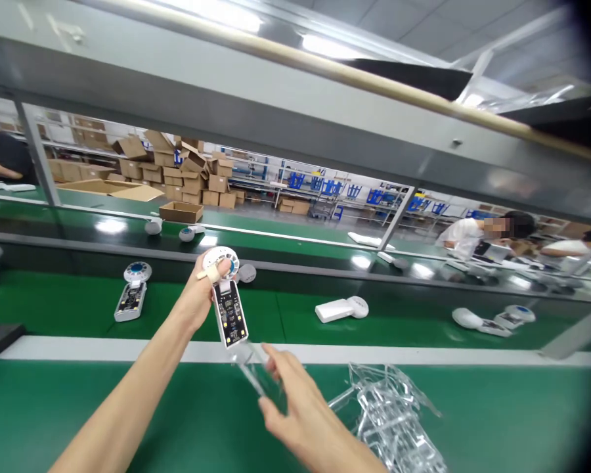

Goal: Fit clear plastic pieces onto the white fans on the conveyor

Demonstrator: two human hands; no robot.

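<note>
My left hand [199, 292] grips a white device [230, 314] by its round head, thumb across the front. A dark circuit board shows in the device's rectangular body, and a small cream piece [207, 273] sits by my thumb. Below the body, my right hand [288, 391] holds a clear plastic cover [259, 371] between thumb and fingers; it is blurred, and its upper end meets or nearly meets the device's lower end. To the right of my right hand lies a pile of clear plastic pieces [396, 420] on the green table [201, 420].
More white devices [131, 301] [342, 309] lie on the green belt [295, 328] beyond the white strip [325, 353]. A dark tray [0, 341] is at the left edge. A metal beam crosses overhead; posts rise behind. Other people sit farther back.
</note>
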